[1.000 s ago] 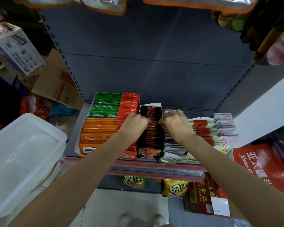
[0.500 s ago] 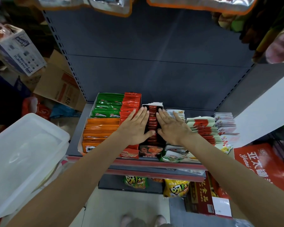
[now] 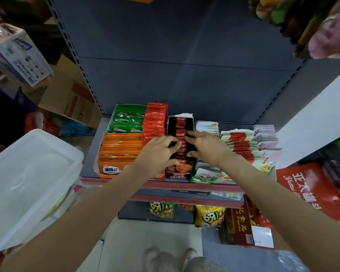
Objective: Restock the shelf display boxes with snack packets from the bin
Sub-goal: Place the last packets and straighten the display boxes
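On the grey shelf [image 3: 185,185] stands a narrow display box [image 3: 185,115] filled with a row of black-and-red snack packets [image 3: 181,124]. My left hand [image 3: 157,152] curls its fingers over the left side of the row and grips a bunch of packets. From the right side, my right hand [image 3: 206,148] pinches the same bunch between fingers and thumb. A translucent plastic bin [image 3: 33,173] sits at the lower left; its contents are not visible.
Orange packets [image 3: 122,146], green packets [image 3: 130,118] and red packets [image 3: 155,118] fill boxes to the left. White packets [image 3: 207,126] and red-white packets [image 3: 241,142] lie to the right. Chip bags [image 3: 209,215] sit on the shelf below, and cardboard boxes [image 3: 71,99] stand at the left.
One second ago both hands gripped the packets, then they lay flat with straight fingers on the row. Now the fingers have curled again round a bunch of packets.
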